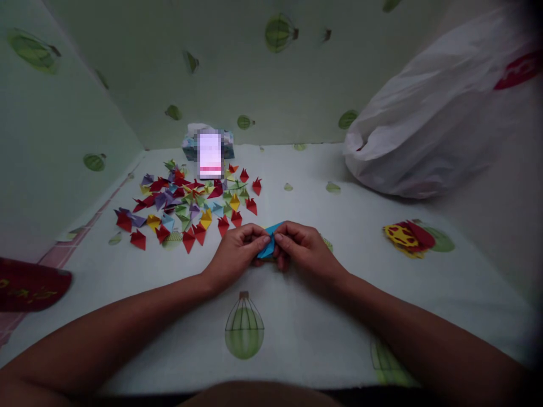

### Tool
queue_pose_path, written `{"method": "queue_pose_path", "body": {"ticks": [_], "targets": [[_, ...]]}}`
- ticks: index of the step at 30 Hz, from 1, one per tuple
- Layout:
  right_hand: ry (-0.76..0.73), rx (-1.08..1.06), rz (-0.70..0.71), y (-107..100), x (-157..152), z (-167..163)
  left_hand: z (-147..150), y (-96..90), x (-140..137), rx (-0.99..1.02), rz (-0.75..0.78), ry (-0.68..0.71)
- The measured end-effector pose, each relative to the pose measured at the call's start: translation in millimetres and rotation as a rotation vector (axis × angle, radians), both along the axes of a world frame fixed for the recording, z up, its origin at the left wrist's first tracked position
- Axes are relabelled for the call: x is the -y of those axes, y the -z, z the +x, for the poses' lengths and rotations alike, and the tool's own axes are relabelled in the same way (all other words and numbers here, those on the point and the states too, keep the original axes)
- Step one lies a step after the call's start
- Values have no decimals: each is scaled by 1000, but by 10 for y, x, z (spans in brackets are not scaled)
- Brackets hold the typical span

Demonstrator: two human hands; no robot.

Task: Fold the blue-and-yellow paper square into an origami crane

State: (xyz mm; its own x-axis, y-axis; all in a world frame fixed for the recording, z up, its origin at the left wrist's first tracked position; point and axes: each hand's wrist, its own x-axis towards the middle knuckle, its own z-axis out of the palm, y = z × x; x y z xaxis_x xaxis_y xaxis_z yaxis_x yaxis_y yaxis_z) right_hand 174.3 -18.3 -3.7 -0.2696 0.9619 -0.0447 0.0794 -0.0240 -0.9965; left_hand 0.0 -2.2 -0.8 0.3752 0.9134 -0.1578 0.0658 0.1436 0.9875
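Note:
Between my two hands is a small piece of folded blue paper (267,249), pinched from both sides above the table. My left hand (240,251) grips its left part with thumb and fingers. On the other side my right hand (303,249) pinches the upper right part, its fingertips close to those of the left. The fingers cover much of the paper, so its full shape is hidden. Just beyond my left hand lie several small folded paper pieces (199,232) in red, yellow, green, purple and blue, loosely spread over the tabletop.
A phone with a lit, blurred screen (210,152) leans on a tissue box (229,142) at the back. A white plastic bag (416,130) bulges at the right. Red and yellow cutouts (405,237) lie below it. A dark red object (34,284) is at the left edge.

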Motion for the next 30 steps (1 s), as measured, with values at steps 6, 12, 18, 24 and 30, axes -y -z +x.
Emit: {"method": "queue_pose_path", "body": {"ticks": [6, 12, 18, 24, 30], "targets": [[21, 72, 36, -16, 18, -6, 2, 8, 1, -2, 9, 10], [37, 149, 69, -6, 34, -17, 9, 19, 7, 9, -8, 17], [51, 199, 79, 0, 47, -32, 7, -26, 28, -20, -19, 27], [28, 128, 65, 4, 44, -28, 1, -28, 22, -43, 17, 56], [31, 75, 21, 1, 34, -22, -5, -5, 27, -17, 23, 60]]}}
